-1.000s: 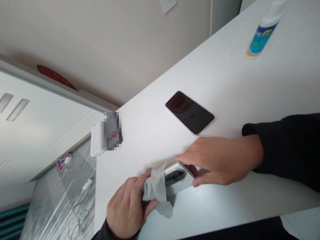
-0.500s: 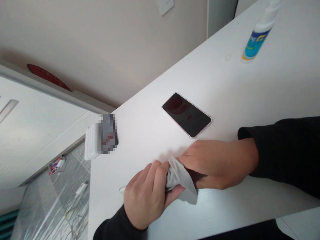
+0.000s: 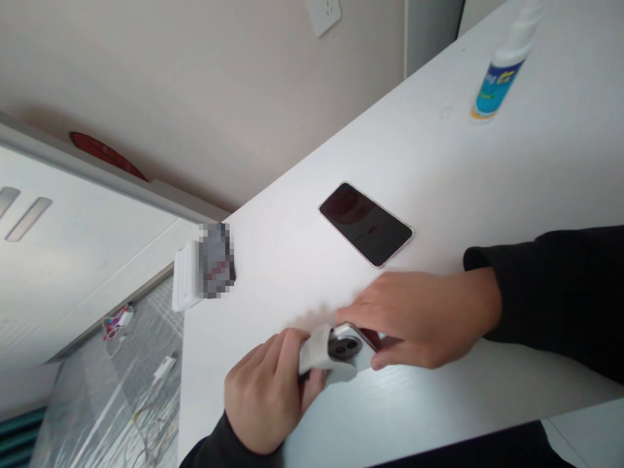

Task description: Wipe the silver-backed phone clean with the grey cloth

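A phone (image 3: 364,356) with a round rear camera bump is held low over the front of the white table. My right hand (image 3: 422,318) grips its right end between thumb and fingers. On the other side, my left hand (image 3: 266,390) is closed around a light grey cloth (image 3: 316,351) folded over the phone's left part. Fingers and cloth hide the rest of the phone. Just beyond the hands, a second phone (image 3: 365,224) in a clear case lies flat, its dark screen up.
A white spray bottle (image 3: 497,91) with a blue label stands at the far right of the table (image 3: 273,260). At the left edge are a pixelated dark object (image 3: 217,260) and a white stacked item (image 3: 186,276). A wall socket (image 3: 325,14) is behind.
My left hand has slid left along the phone with the cloth, uncovering the rear camera. My right hand keeps its place at the right end.
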`<state>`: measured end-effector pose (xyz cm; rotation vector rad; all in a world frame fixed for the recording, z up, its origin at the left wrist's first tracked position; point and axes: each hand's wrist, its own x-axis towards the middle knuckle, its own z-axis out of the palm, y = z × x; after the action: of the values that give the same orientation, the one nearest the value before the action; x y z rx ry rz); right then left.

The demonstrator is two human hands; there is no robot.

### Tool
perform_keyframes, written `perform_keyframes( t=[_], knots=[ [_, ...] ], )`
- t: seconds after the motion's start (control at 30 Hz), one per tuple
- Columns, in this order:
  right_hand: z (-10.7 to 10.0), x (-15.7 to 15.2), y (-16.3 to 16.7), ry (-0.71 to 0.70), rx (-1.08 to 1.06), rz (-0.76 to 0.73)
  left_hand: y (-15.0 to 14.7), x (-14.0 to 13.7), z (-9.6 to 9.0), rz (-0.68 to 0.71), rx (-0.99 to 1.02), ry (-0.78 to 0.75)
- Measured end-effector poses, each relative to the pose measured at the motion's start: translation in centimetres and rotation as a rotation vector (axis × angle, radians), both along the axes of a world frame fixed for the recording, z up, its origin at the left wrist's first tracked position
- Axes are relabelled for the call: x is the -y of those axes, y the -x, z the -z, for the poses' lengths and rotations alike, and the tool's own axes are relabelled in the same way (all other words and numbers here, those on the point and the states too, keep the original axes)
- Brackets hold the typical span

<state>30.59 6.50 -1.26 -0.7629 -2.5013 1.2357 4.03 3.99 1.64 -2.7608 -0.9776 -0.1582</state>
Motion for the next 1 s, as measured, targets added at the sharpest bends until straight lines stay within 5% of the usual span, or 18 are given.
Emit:
perform_keyframes(
  t=[0.17, 0.37, 0.5, 0.63, 0.87, 1.0],
  knots=[
    [0.0, -0.1, -0.1, 0.008, -0.126, 0.042, -1.0, -0.7, -1.0, -0.003, 0.063, 0.184],
    [-0.1, 1.1, 2.4, 0.182, -0.436, 0.373, 1.2, 1.3, -1.2, -0.582, 0.593, 0.917],
    [-0.1, 2.9, 4.6, 0.446, -0.591, 0.654, -0.4, 2.7, 0.3, -0.879, 1.141, 1.142],
    [0.0, 4.2, 5.2, 0.544, -0.514, 0.68, -2.6, 2.7, 0.3, -1.013, 1.503, 1.146],
    [-0.4, 2.7, 3.7, 0.508, -0.22, 0.534, -2.0, 1.0, 0.2, -0.808, 1.618, 1.156],
    [-0.4, 1.7, 2.9, 0.492, -0.214, 0.378, 0.1, 0.3, 0.3, -0.703, 1.605, 0.985]
  ],
)
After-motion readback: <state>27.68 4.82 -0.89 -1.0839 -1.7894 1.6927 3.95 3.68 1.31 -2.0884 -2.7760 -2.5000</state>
